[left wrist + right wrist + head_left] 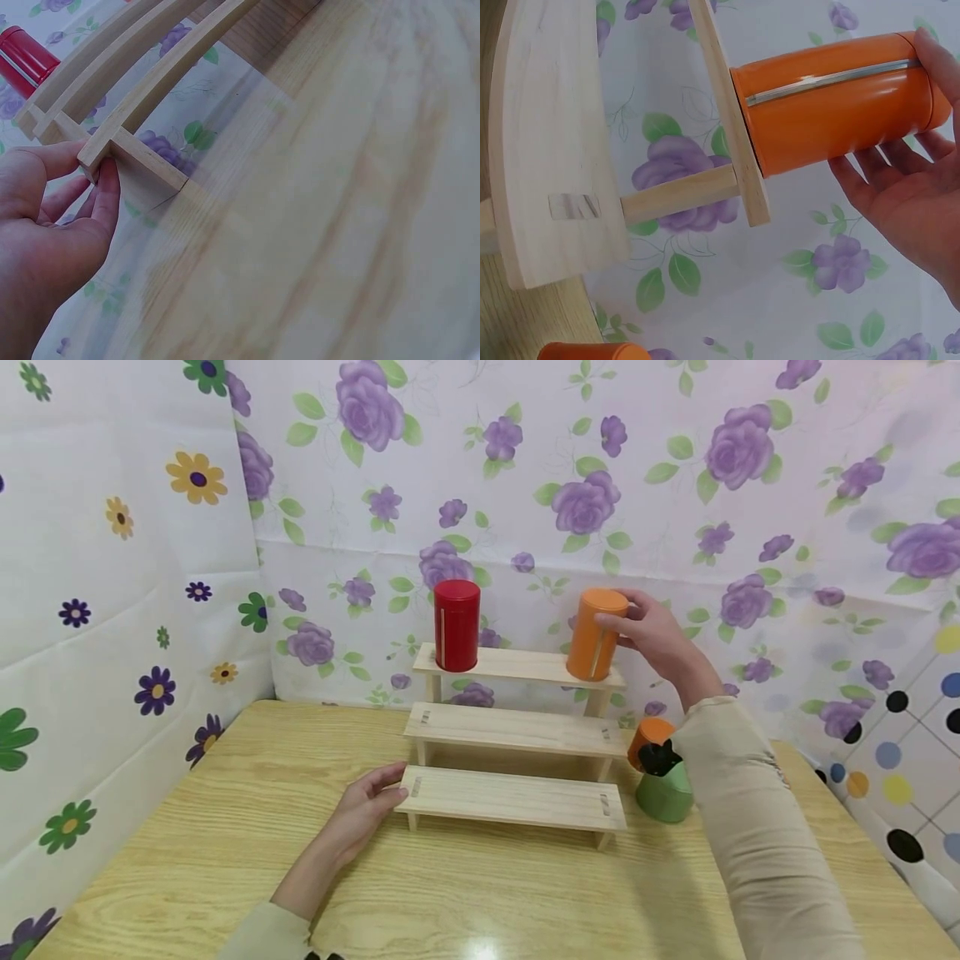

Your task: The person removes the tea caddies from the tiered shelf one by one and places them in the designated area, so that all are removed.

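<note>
A three-step wooden shelf [510,797] stands on the table. On the right end of its top step is an orange canister [594,639], which my right hand [652,631] grips near the lid from the right side. In the right wrist view the base of that orange canister [817,105] meets the step. A red canister [457,627] stands upright toward the left end of the same step. My left hand [363,814] pinches the left end of the lowest step; in the left wrist view the thumb is on top and a finger of the hand [60,217] is underneath.
Right of the shelf, a second orange canister [651,739], a green container [665,795] and a black object [660,758] sit close together, partly behind my right sleeve. Flowered cloth [525,468] hangs behind and to the left of the wooden table [450,902].
</note>
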Available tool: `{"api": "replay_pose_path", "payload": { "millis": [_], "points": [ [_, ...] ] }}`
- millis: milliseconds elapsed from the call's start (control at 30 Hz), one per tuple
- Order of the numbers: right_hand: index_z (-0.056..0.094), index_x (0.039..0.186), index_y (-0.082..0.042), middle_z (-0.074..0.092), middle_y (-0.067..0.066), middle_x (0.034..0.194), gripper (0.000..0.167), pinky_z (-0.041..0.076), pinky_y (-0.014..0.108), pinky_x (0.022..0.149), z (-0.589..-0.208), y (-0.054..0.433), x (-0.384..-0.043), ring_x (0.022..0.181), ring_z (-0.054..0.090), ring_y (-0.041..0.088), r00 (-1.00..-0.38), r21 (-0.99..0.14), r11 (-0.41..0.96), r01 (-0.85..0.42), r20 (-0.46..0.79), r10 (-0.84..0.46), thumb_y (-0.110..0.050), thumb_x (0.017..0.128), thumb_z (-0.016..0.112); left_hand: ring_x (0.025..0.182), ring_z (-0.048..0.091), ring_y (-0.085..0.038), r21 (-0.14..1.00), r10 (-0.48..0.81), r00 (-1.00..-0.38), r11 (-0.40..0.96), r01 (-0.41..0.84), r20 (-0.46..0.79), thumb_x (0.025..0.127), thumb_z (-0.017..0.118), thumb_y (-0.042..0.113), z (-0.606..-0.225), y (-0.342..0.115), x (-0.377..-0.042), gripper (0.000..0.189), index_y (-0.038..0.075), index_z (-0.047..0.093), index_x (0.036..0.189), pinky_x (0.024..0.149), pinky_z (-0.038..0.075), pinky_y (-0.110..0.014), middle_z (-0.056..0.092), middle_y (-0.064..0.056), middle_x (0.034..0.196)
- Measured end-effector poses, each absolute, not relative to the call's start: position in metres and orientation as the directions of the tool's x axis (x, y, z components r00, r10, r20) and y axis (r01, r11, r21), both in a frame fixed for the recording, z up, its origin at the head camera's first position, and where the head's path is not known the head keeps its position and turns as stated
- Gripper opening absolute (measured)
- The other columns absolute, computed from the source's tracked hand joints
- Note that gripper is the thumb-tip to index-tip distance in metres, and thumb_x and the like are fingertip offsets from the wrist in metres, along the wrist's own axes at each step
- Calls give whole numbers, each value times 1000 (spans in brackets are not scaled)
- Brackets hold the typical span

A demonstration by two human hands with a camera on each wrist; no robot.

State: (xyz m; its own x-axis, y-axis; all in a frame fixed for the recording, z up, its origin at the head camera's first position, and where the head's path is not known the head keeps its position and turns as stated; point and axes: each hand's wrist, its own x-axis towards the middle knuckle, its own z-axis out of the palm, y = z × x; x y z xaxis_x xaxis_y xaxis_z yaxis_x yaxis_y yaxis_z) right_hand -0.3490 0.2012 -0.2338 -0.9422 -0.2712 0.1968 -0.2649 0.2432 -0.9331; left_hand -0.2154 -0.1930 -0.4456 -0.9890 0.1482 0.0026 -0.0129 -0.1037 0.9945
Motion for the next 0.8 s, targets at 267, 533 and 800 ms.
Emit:
{"api": "replay_pose_path", "payload": {
  "millis": [267, 533, 800],
  "points": [
    [38, 144, -7, 52, 12, 132, 61, 34, 48, 105, -231, 207, -346, 118, 50, 23, -936, -916, 267, -298, 224, -272, -27, 93, 67, 118, 44, -20, 995, 143, -990, -102, -16, -1, 95, 56, 0, -445, -192, -216, 52, -8, 36, 142, 94, 43, -20, 38, -22, 139],
    [38, 144, -8, 55, 6, 125, 60, 38, 42, 99, -220, 217, -335, 112, 51, 20, -934, -903, 300, -306, 225, -276, -26, 94, 65, 117, 44, -19, 994, 148, -989, -107, -9, 7, 95, 56, 0, -445, -192, -215, 53, -9, 36, 142, 94, 43, -20, 38, -23, 139],
    [38, 145, -12, 56, 6, 128, 62, 43, 35, 97, -212, 224, -324, 112, 53, 18, -931, -874, 357, -328, 235, -279, -31, 93, 66, 116, 45, -18, 993, 148, -989, -113, -17, 0, 95, 56, 0, -446, -192, -216, 53, -9, 36, 142, 94, 43, -20, 38, -23, 139]
  ]
}}
